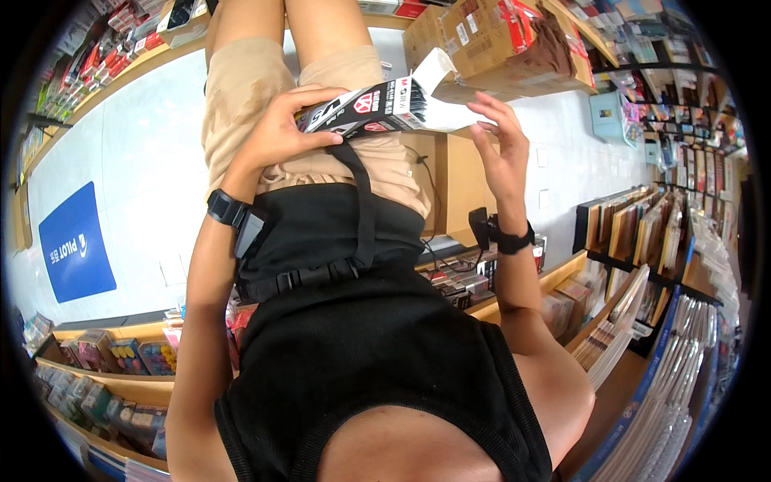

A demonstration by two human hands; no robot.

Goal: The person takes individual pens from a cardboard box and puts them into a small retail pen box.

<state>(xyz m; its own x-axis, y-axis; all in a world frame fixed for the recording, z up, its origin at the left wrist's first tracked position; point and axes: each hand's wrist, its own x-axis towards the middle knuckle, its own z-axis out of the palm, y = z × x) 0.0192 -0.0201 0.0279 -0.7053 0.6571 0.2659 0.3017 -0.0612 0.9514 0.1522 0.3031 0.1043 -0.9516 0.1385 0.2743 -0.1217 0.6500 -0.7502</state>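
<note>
My left hand [289, 128] grips a black and white printed cardboard box [367, 107] from its left end, thumb on the near side and fingers over the far side. The box, of the M&G brand, lies on its side above my lap. Its right end is open and packed with dark, slim, pen-like items [417, 103]. One white end flap [435, 67] curls up and away, and another white flap [449, 117] extends right. My right hand [501, 147] is beside that second flap, fingers apart and slightly bent. Whether a fingertip touches the flap I cannot tell.
A large taped cardboard carton [482, 45] stands beyond my right hand. Behind it on the floor is a light-blue basket [609, 117]. Shelves of packaged goods surround me, with a divided display rack [638, 229] at right. A blue mat [77, 244] lies at left.
</note>
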